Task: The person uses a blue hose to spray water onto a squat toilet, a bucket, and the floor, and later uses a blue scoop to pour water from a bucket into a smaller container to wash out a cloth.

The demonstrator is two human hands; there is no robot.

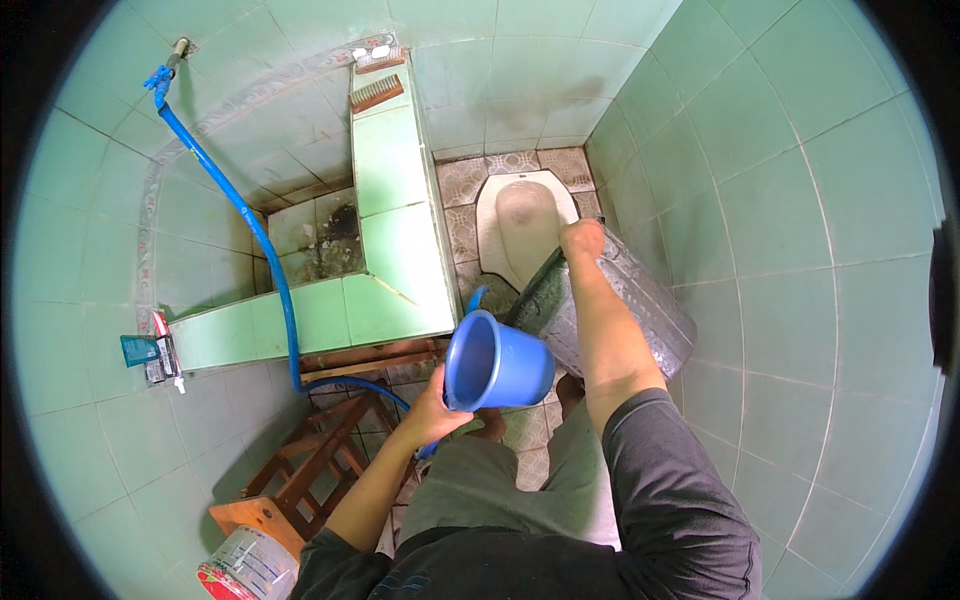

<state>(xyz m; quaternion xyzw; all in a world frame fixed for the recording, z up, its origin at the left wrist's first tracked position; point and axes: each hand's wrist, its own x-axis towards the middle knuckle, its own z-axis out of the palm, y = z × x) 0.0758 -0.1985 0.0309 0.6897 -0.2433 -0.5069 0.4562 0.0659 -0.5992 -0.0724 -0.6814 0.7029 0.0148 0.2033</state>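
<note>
My left hand (430, 412), just below the centre of the frame, is curled narrowly at the rim of a blue bucket (522, 368) and holds it up; some of its fingers are hidden, so I cannot tell how they all sit. The bucket is tilted, its mouth turned toward the left of the frame. My right hand (582, 240), right of centre, is closed in a fist on the upper edge of a dark grey tub (640, 325), which leans over with its body running toward the lower right; my forearm crosses in front of it. The tub's upper end overlaps the squat toilet (527, 208) in the upper middle; I cannot tell if they touch. A blue hose (245, 212) comes down from the upper left, past the tiled ledge (400, 255), where a brush (376, 95) lies at the far end. A wooden stool (315, 455) is at lower left.
</note>
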